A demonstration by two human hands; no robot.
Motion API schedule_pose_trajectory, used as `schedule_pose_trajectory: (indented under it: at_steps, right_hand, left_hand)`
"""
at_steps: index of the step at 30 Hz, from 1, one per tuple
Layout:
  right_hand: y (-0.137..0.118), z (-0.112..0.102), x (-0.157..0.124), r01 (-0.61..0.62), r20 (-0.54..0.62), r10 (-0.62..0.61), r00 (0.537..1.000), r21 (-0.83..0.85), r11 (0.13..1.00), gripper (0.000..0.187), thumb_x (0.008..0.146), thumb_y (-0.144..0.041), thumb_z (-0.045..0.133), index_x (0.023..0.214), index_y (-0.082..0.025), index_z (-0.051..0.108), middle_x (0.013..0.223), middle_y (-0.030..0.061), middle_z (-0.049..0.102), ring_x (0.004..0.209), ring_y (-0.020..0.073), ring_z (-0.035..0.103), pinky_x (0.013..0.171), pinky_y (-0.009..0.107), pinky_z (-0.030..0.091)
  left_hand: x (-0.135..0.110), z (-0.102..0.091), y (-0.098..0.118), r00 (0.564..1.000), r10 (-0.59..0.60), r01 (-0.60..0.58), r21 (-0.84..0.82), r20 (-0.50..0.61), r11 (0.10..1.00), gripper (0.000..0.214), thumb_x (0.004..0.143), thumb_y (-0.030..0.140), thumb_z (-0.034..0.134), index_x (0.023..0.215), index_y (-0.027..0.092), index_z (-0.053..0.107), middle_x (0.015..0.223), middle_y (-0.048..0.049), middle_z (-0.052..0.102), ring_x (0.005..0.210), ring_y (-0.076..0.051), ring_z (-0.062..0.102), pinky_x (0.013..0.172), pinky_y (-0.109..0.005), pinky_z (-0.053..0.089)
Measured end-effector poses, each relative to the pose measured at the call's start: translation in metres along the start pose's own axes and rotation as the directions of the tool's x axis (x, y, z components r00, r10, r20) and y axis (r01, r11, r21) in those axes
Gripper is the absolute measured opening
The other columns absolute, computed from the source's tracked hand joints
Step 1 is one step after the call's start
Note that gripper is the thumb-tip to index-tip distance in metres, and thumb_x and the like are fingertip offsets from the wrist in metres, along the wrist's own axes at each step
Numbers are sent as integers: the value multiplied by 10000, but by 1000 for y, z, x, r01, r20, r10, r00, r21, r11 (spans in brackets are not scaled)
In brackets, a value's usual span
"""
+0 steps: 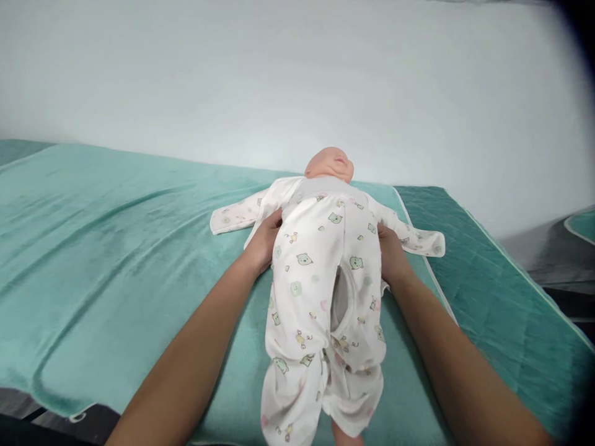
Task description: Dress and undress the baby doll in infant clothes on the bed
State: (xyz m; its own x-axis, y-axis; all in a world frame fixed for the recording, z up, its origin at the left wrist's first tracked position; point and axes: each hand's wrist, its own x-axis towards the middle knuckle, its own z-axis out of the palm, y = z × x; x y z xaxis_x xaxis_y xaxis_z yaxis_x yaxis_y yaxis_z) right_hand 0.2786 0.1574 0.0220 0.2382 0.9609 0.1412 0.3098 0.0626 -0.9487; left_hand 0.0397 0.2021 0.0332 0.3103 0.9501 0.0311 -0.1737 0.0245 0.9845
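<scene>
A baby doll (329,162) lies on its back, head toward the wall. It wears white trousers (304,260) printed with small green animals, open at the crotch, with the waist pulled high over the belly. A matching long-sleeved top (239,214) spreads out at both sides, its sleeves stretched sideways. My left hand (266,240) holds the doll at the left side of its waist, and my right hand (391,251) does the same on the right. Most fingers of both hands are hidden behind the doll and cloth. One bare foot (346,437) shows below a trouser leg.
Under the doll a light green blanket (116,248) covers much of the bed. A darker green quilted cover (493,297) shows at the right. Behind the bed rises a white wall (260,80). The blanket's front edge hangs at the lower left.
</scene>
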Motion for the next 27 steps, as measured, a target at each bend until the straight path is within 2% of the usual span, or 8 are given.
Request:
schedule_pose_trajectory:
  at_steps: [6, 11, 14, 18, 23, 27]
  right_hand:
    - [-4, 3, -4, 65, -17, -66, 998, -56, 996, 326, 755, -390, 679, 1009, -205, 766, 1070, 61, 771, 1072, 335, 664, 902, 434, 526]
    - [2, 1, -3, 103, -21, -108, 994, -151, 983, 373, 759, -392, 665, 1070, -199, 738, 1149, 88, 744, 1129, 360, 632, 924, 464, 507]
    - [4, 0, -4, 84, -56, -92, 994, -137, 987, 395, 768, -397, 670, 1106, -196, 710, 1197, 108, 721, 1139, 352, 629, 940, 473, 500]
    - [8, 0, -4, 15, -106, -21, 994, -59, 998, 413, 764, -435, 710, 1105, -204, 675, 1131, 110, 739, 1029, 313, 672, 879, 456, 531]
    - [15, -1, -1, 6, -113, 6, 994, 103, 995, 422, 746, -440, 750, 1097, -244, 621, 1033, 75, 753, 875, 253, 698, 772, 402, 555]
    - [17, -4, -5, 38, -220, -43, 975, -26, 999, 293, 812, -432, 686, 1035, -245, 652, 959, 58, 750, 852, 231, 687, 785, 394, 538]
  left_hand:
    - [3, -7, -11, 999, -10, 15, 96, -48, 995, 385, 838, 481, 610, 1092, 206, 704, 1060, -73, 738, 981, -273, 644, 854, -397, 497]
    - [-2, -5, -2, 997, 69, -57, 297, -27, 953, 312, 798, 350, 631, 1058, 190, 692, 1058, -64, 730, 1082, -289, 607, 896, -394, 481]
    - [-5, -3, 3, 993, 104, -72, 403, -58, 912, 299, 777, 269, 615, 1056, 177, 672, 1028, -61, 728, 1134, -295, 581, 903, -384, 475]
    - [-5, -1, 2, 986, 129, -71, 432, -108, 899, 313, 787, 216, 551, 1086, 183, 635, 1025, -43, 725, 1099, -257, 595, 880, -354, 481]
    - [2, -7, -8, 976, 148, -66, 427, -162, 902, 263, 817, 228, 525, 1051, 210, 644, 987, -27, 724, 903, -202, 633, 821, -340, 486]
    - [5, -11, -13, 942, 248, -137, 417, -225, 899, 191, 861, 314, 571, 988, 216, 674, 972, -36, 723, 889, -191, 645, 826, -335, 485]
